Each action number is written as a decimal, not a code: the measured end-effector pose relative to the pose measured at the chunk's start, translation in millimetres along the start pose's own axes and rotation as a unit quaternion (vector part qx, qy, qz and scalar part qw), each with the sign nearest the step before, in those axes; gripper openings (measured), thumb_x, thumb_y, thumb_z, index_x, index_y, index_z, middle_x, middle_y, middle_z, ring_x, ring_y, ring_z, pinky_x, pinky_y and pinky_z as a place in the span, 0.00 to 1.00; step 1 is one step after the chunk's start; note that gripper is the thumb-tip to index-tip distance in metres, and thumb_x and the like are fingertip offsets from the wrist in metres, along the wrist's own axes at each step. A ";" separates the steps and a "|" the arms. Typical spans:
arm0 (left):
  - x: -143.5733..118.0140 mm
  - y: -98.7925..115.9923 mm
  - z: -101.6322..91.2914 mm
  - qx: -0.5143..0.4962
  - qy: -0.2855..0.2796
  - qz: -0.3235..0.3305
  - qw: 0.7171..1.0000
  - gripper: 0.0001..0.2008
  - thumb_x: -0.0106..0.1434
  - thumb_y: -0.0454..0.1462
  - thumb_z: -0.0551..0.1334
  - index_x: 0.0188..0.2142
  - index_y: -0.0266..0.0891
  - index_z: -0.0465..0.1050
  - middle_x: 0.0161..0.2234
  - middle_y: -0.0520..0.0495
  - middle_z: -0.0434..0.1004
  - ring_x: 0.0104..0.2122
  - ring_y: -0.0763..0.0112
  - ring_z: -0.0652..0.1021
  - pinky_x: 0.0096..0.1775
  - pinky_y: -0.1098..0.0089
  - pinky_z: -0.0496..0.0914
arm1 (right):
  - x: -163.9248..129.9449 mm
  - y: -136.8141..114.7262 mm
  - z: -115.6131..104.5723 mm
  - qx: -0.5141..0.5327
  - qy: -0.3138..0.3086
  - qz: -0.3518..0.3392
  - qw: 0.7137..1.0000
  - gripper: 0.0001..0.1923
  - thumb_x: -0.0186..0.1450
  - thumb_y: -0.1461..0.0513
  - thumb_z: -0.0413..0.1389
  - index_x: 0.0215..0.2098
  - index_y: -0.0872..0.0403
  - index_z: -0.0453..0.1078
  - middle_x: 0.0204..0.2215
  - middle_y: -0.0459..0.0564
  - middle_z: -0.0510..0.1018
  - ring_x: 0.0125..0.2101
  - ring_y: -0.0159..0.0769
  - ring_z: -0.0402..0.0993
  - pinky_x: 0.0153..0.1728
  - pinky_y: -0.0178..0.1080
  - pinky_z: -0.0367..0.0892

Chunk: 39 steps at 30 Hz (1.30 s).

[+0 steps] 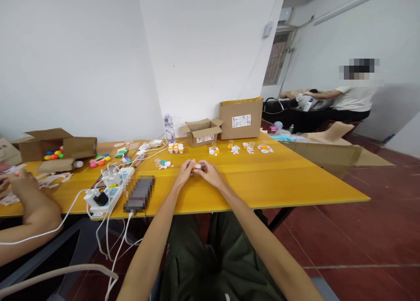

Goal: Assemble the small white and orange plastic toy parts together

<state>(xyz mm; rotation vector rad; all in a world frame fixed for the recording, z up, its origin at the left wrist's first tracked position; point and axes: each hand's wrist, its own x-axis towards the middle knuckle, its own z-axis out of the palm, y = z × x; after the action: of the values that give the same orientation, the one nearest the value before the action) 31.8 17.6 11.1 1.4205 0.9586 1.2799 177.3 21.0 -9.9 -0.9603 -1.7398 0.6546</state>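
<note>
Over the middle of the yellow table [275, 183], my left hand [186, 172] and my right hand [209, 173] meet with fingers closed around one small white and orange plastic piece [197, 166]. Its exact kind is too small to make out. Beyond my left hand stand several orange and white small containers [176, 148] in a tight group. A little pile of white and teal round parts [164, 163] lies to the left of my hands. Farther right, white and orange loose parts [235, 148] with clear cups are spread in several small heaps.
An open cardboard box [204, 132], a larger closed box [241, 119] and a clear bottle [169, 128] stand along the wall. Left lie a phone [140, 194], a power strip [113, 191] with cables, and a box of coloured balls [80, 147]. Another person's arm [36, 204] rests at far left.
</note>
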 end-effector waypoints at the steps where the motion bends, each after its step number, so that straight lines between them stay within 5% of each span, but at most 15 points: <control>1: 0.1 -0.1 0.0 0.004 0.000 -0.001 1.000 0.23 0.55 0.55 0.65 0.24 0.39 0.65 0.17 0.58 0.60 0.17 0.80 0.61 0.19 0.77 0.55 | 0.1 0.6 0.6 0.009 0.000 0.000 1.000 0.14 0.57 0.52 0.59 0.37 0.51 0.68 0.25 0.42 0.76 0.26 0.35 0.71 0.29 0.36 0.66; 9: 2.3 -3.6 -2.1 0.015 -0.014 0.014 1.000 0.23 0.56 0.56 0.64 0.23 0.39 0.64 0.16 0.58 0.58 0.17 0.79 0.62 0.19 0.77 0.56 | -0.3 1.3 -1.5 -0.050 -0.001 -0.008 0.999 0.15 0.64 0.50 0.51 0.27 0.50 0.68 0.23 0.45 0.75 0.26 0.36 0.71 0.30 0.37 0.64; 16: 3.3 -6.0 -2.9 0.009 -0.009 0.007 1.000 0.23 0.56 0.55 0.64 0.24 0.39 0.64 0.17 0.58 0.59 0.17 0.79 0.63 0.20 0.77 0.56 | -0.4 1.4 0.2 -0.039 0.008 0.004 0.999 0.13 0.60 0.51 0.58 0.38 0.49 0.70 0.30 0.44 0.79 0.28 0.36 0.74 0.31 0.37 0.67; 23: 2.7 -3.9 -2.9 0.002 -0.012 0.005 1.000 0.22 0.56 0.54 0.65 0.23 0.39 0.64 0.17 0.58 0.58 0.17 0.79 0.62 0.19 0.77 0.56 | -1.3 -0.7 -1.1 -0.068 0.009 -0.009 0.998 0.14 0.65 0.50 0.51 0.30 0.50 0.70 0.28 0.46 0.79 0.30 0.37 0.74 0.32 0.37 0.67; 39: 0.1 0.9 -1.0 0.002 -0.014 0.011 1.000 0.23 0.56 0.55 0.65 0.23 0.39 0.64 0.17 0.58 0.58 0.17 0.79 0.62 0.19 0.77 0.56 | -1.3 -5.2 -1.3 -0.075 0.022 0.002 0.997 0.10 0.63 0.51 0.55 0.34 0.49 0.69 0.32 0.45 0.79 0.26 0.35 0.73 0.31 0.37 0.67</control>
<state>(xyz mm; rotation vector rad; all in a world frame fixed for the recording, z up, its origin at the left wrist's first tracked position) 30.7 17.6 12.0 1.4522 0.9285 1.2724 177.3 17.1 -6.1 -1.0730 -1.7677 0.5059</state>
